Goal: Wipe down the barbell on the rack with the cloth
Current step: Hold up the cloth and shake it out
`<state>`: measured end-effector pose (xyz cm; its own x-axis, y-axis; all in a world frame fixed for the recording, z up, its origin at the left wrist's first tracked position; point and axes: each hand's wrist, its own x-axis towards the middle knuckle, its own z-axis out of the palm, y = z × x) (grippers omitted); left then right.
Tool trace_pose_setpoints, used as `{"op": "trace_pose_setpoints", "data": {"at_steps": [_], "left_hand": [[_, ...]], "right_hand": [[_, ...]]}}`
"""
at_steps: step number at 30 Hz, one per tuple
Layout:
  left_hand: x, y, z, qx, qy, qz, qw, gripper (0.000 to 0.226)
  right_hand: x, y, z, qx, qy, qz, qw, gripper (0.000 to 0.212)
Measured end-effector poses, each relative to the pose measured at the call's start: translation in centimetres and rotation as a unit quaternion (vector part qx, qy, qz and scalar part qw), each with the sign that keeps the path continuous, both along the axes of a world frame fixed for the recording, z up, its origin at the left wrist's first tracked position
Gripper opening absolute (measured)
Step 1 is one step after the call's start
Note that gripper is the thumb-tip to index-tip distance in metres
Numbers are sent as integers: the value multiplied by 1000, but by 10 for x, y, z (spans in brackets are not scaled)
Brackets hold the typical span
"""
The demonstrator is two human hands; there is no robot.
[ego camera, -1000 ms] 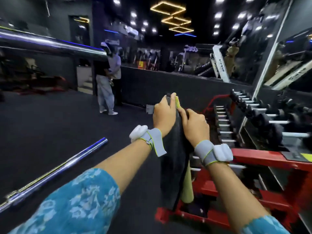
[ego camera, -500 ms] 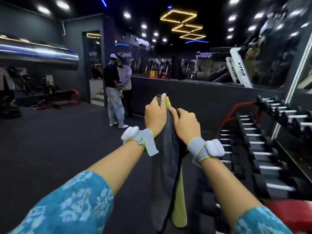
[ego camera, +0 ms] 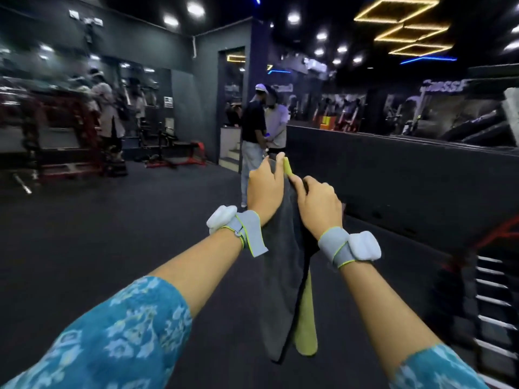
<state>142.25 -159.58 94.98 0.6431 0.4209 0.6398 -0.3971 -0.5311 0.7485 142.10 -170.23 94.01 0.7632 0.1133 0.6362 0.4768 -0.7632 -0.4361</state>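
Left hand point(ego camera: 265, 186): fingers curled round the cloth point(ego camera: 283, 276) at its top edge.
Right hand point(ego camera: 318, 204): fingers pinch the same edge, just beside the left fingers — likely to keep it gathered for wiping.
Cloth: hangs free below the fingers.

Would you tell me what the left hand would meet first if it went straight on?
Beyond the cloth it grips, the left hand has free floor, then likely the two standing people, though depth is unclear.

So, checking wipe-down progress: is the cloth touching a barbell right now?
No, the cloth hangs free above the floor, gripped by the left hand and right hand.
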Motion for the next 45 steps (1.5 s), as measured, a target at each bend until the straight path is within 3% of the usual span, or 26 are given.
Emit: {"op": "trace_pose_setpoints", "data": {"at_steps": [6, 13, 18, 24, 31, 45], "left_hand": [[118, 82, 12, -18, -12, 113, 993, 42], [163, 177, 13, -16, -24, 234, 972, 37], [180, 293, -2, -17, -10, 326, 945, 41], [190, 454, -7, 14, -5, 408, 913, 41], [173, 621, 6, -12, -6, 473, 881, 44], [86, 955, -13, -19, 0, 638, 770, 39]], "right_hand": [[141, 84, 13, 15, -5, 128, 992, 50], [213, 188, 16, -10, -11, 225, 974, 47], [247, 315, 0, -6, 1, 342, 940, 43], [269, 483, -5, 8, 32, 432, 901, 40], [265, 666, 6, 24, 45, 523, 851, 47], [196, 1043, -13, -11, 7, 646, 764, 49]]}}
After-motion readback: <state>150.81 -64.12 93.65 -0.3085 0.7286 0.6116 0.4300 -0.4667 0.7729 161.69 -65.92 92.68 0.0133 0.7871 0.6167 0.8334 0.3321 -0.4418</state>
